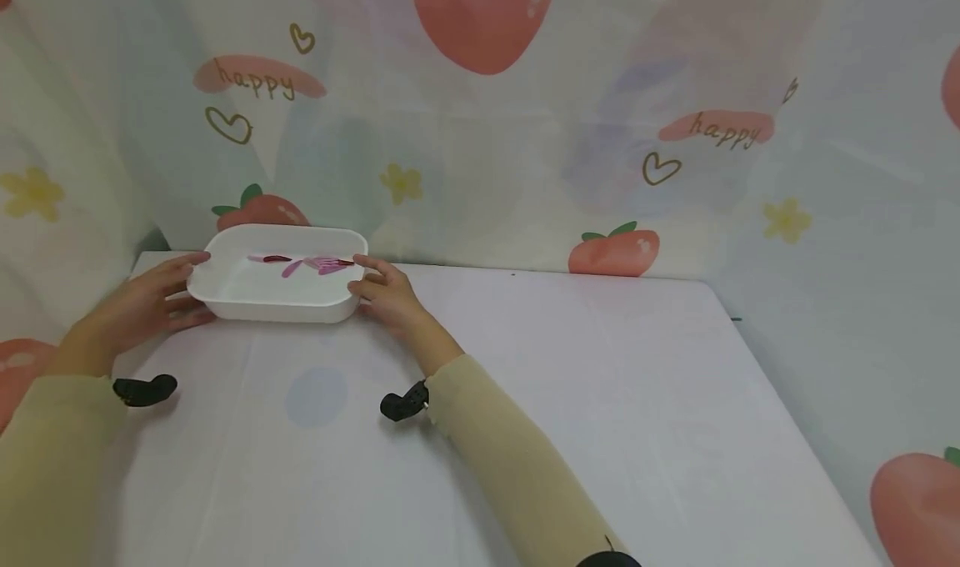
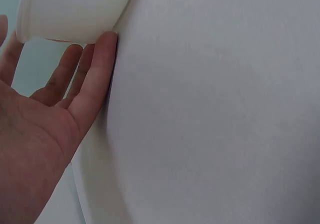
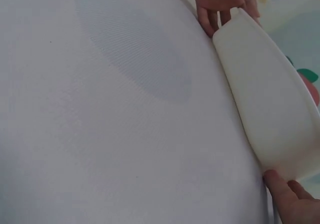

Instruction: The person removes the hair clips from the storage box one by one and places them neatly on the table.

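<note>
A white rectangular tray [image 1: 258, 310] with rounded corners stands at the back left of the table. Inside it lie several small pink and purple pieces of cutlery [image 1: 291, 268], among them one with fork tines. My left hand [image 1: 153, 296] holds the tray's left end, one digit up at the rim and the other fingers lower down. In the left wrist view, those fingers [image 2: 95, 79] reach the tray's underside close to the tabletop. At the opposite end my right hand [image 1: 390, 296] grips the side, with a fingertip on the rim. Both hands show beside the tray wall [image 3: 265, 84] in the right wrist view.
A white cloth [image 1: 600, 417] with a pale blue dot covers the table. Behind the table hangs a printed curtain [image 1: 487, 158] with strawberries, flowers and hearts, close to the tray's back. Black wrist devices [image 1: 405, 402] stick out from both sleeves.
</note>
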{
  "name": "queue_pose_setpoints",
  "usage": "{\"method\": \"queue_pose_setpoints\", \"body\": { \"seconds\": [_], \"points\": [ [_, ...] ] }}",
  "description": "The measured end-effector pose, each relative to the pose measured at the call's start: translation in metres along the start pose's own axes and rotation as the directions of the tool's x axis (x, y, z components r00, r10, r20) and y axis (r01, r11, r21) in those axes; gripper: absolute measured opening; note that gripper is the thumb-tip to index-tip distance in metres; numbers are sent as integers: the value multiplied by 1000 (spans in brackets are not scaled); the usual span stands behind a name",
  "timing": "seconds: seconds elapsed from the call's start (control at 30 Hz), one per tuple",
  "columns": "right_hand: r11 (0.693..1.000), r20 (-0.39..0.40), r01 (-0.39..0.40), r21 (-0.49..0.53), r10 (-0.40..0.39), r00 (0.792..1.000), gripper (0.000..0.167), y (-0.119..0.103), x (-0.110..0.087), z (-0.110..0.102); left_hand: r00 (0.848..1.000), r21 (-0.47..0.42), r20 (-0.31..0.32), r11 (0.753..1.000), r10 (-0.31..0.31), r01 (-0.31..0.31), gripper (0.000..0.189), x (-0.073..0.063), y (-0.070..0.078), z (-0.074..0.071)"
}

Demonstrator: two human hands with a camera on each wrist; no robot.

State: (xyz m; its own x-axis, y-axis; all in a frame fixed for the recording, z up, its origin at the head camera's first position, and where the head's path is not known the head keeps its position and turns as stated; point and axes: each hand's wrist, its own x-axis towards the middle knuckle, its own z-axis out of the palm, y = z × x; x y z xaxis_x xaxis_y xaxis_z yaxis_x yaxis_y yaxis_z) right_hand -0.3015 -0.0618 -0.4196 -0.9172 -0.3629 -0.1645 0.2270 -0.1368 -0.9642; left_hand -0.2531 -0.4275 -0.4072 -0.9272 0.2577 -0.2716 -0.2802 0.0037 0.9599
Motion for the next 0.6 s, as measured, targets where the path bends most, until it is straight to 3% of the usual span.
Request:
{"method": "queue_pose_setpoints", "body": {
  "seconds": [0.13, 0.33, 0.6],
  "points": [
    [1000, -27, 4, -15, -4, 1000, 61, -2, 1, 1, 999, 66, -31, 998, 19, -17, 51, 4, 3, 3],
    [998, -68, -10, -61, 6, 998, 62, -5, -1, -1, 998, 37, -68, 999, 9, -6, 49, 8, 6, 10],
    [997, -73, -31, -71, 26, 997, 58, -6, -6, -8, 1000, 35, -21, 999, -19, 19, 50, 7, -1, 9]
  ]
}}
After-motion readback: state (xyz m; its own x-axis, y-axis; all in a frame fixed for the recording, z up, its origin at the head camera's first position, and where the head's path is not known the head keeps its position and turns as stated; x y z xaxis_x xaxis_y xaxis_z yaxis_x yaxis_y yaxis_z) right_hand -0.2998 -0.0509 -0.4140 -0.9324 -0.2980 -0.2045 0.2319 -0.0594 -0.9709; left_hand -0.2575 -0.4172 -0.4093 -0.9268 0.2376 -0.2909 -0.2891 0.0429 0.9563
